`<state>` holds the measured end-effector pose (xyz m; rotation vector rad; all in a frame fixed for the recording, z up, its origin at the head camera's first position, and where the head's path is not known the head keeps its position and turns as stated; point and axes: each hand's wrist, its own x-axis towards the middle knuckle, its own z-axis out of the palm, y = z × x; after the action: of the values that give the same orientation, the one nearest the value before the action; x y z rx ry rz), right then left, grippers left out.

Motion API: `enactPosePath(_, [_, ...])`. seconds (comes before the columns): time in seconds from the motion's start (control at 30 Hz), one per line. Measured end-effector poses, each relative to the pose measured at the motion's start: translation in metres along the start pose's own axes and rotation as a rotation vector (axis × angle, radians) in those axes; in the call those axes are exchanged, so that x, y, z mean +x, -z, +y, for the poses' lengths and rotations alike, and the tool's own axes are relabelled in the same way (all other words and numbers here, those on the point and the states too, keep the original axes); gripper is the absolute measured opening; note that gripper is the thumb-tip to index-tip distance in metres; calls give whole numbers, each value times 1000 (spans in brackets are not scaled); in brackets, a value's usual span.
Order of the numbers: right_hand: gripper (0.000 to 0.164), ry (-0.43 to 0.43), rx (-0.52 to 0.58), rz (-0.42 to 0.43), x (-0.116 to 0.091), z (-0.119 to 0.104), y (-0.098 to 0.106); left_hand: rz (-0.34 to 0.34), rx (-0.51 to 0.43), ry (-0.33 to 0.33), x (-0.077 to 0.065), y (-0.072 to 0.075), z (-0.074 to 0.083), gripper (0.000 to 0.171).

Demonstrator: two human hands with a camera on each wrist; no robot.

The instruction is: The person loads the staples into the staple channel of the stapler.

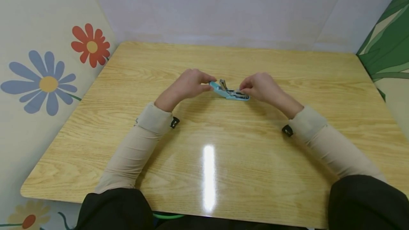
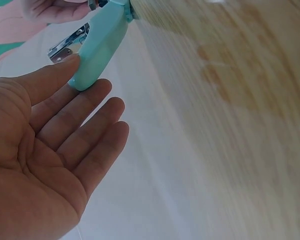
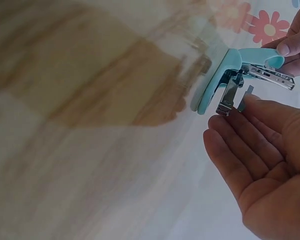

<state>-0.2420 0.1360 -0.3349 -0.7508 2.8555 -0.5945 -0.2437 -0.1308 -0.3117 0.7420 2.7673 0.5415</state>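
Along the left wall, a painted blue flower [image 1: 48,84] and red flower [image 1: 92,47] flank the wooden table [image 1: 179,173]. To their right, your left hand [image 1: 188,84] pinches the tip of the turquoise stapler [image 1: 226,93], which stands opened over the table, metal parts exposed. Farther right, your right hand [image 1: 262,87] pinches a small grey strip [image 3: 246,96] just beside the stapler's metal magazine [image 3: 227,98].

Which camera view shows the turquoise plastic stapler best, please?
The right wrist view: the turquoise plastic stapler appears large, opened, inside the frame. The head view shows it small; the left wrist view cuts it off at the top.
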Motion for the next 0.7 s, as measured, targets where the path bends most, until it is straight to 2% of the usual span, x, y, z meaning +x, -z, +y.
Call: enactPosePath(0.7, [16, 28, -84, -29, 1, 1, -3, 4, 9, 5, 2, -1, 1, 39])
